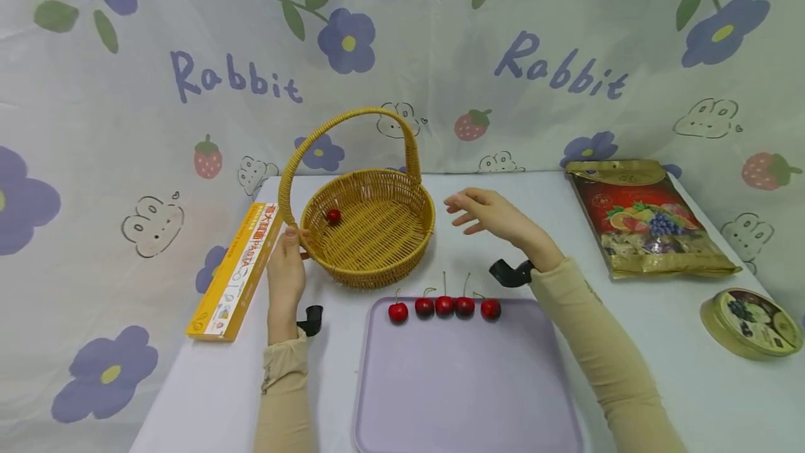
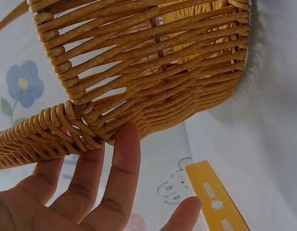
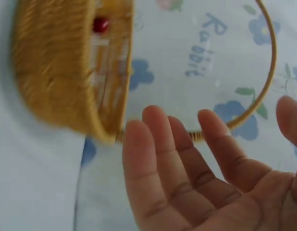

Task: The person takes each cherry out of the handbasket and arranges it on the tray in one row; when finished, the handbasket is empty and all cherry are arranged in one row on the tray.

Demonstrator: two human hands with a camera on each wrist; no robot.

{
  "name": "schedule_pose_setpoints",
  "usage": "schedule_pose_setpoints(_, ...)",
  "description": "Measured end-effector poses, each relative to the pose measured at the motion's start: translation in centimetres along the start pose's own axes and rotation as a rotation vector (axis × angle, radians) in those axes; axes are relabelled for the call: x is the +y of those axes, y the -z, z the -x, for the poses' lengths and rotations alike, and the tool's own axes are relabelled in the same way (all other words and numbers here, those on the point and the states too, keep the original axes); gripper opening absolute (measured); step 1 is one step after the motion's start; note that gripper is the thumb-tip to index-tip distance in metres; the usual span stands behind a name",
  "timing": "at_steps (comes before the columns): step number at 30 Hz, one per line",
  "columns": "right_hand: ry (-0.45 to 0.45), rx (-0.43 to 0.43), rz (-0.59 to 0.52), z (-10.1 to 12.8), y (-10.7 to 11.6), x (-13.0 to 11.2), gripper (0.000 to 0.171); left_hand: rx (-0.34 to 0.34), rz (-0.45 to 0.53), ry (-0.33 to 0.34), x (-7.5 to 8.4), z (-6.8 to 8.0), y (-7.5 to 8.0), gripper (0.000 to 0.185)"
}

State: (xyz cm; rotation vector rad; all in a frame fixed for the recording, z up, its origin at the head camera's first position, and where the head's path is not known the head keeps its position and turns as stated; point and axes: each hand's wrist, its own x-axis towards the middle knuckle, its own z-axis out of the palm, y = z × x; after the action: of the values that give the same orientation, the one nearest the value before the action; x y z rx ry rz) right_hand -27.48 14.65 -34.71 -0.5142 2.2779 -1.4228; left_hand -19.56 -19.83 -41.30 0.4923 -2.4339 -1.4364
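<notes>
While your left hand (image 1: pixel 286 275) rested against the wicker basket (image 1: pixel 367 229), its fingers (image 2: pixel 124 168) lay nearly straight and only slightly spread, their tips touching the woven wall where the handle (image 1: pixel 342 138) meets the rim; the thumb stood apart, and nothing was gripped. Your right hand (image 1: pixel 487 215) hovered just to the right of the basket, clear of it, palm turned inward and fingers (image 3: pixel 158 163) loosely extended with small gaps between them, holding nothing. One cherry (image 1: pixel 333 216) lay inside the basket near its left wall. Five more cherries (image 1: pixel 444 307) sat in a row along the far edge of the lilac tray (image 1: pixel 465 383), just in front of the basket and below your right wrist. You had a yellow pasta box (image 1: pixel 237 272) lying just left of your left hand, and the left wrist view showed its end close to the thumb. Well off to your right lay a red and gold sweet bag (image 1: pixel 644 219), with a round tin (image 1: pixel 751 322) nearer you beside it, all on the white table (image 1: pixel 207 383).
</notes>
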Motion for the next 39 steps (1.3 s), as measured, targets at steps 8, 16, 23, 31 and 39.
schedule_pose_setpoints(8, -0.085, -0.204, -0.632, -7.7, -2.5, -2.0, 0.064, -0.007, -0.014, 0.008, 0.0, 0.0, 0.1, 0.079)
schedule_pose_setpoints(16, -0.308, -0.214, -1.027, -13.3, -7.2, -2.3, 0.075, -0.005, -0.014, 0.015, -0.2, 0.2, -0.1, 0.078)
schedule_pose_setpoints(23, -0.422, -0.169, -1.064, -16.5, -11.9, -2.9, 0.083, 0.001, -0.011, 0.003, -0.1, 0.0, -0.1, 0.078)
schedule_pose_setpoints(31, -0.536, -0.132, -1.085, -18.7, -15.9, -2.4, 0.086, 0.007, -0.013, 0.0, -0.2, 0.2, -0.2, 0.08)
schedule_pose_setpoints(39, -0.533, -0.087, -1.233, -19.8, -17.5, -2.5, 0.087, 0.001, -0.015, -0.004, 0.1, 0.1, 0.0, 0.08)
